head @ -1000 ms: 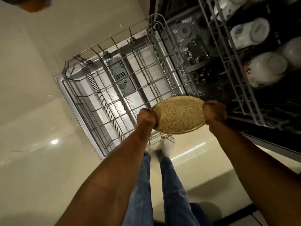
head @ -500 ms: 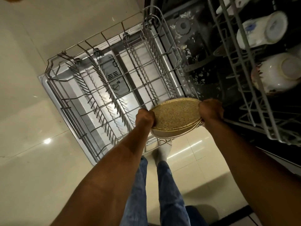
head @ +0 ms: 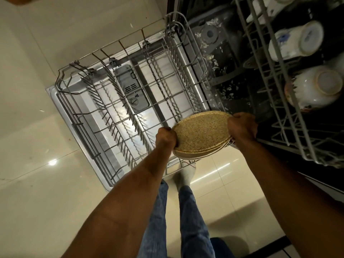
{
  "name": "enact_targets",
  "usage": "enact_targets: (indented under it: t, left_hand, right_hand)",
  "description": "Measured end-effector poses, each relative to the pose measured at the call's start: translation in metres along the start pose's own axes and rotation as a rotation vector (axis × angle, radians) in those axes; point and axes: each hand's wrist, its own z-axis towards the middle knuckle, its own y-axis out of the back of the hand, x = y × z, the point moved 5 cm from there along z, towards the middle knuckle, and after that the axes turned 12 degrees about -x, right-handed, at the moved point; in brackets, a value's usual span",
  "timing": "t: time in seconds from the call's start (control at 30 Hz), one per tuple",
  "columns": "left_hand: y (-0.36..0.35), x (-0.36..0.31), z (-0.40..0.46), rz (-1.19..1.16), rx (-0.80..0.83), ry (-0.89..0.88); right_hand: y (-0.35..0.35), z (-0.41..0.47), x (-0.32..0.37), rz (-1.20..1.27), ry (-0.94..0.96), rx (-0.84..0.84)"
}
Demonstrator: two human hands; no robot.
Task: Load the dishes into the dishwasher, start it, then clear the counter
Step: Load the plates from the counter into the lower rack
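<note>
Holding the stack of speckled plates (head: 200,134) flat, left hand (head: 166,137) and right hand (head: 242,127) gripping opposite rims, over the lower rack's (head: 115,116) near-right corner; tine rows lie left.

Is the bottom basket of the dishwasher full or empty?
Empty: the lower rack shows only bare wire tines, with the door visible through them.

bare forearms (head: 130,198) | blue jeans (head: 191,220) – faded | white sock (head: 186,174)
</note>
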Motion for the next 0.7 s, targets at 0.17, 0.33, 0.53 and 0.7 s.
enact_targets:
  t: [0.17,0.33,0.53,0.7]
  left_hand:
    - [-0.005,0.002,0.006,0.015,-0.014,0.012]
    - [-0.016,0.008,0.011,-0.028,0.011,-0.001]
    - [-0.022,0.008,0.018,-0.042,0.011,-0.016]
    - [-0.022,0.013,0.035,-0.024,0.041,-0.011]
  right_hand:
    - [-0.014,0.007,0.005,-0.022,0.02,0.003]
    - [-0.019,0.018,-0.002,-0.035,0.022,-0.01]
    - [-0.028,0.017,0.012,0.001,0.02,-0.009]
    - [-0.05,0.012,0.013,-0.029,0.006,-0.018]
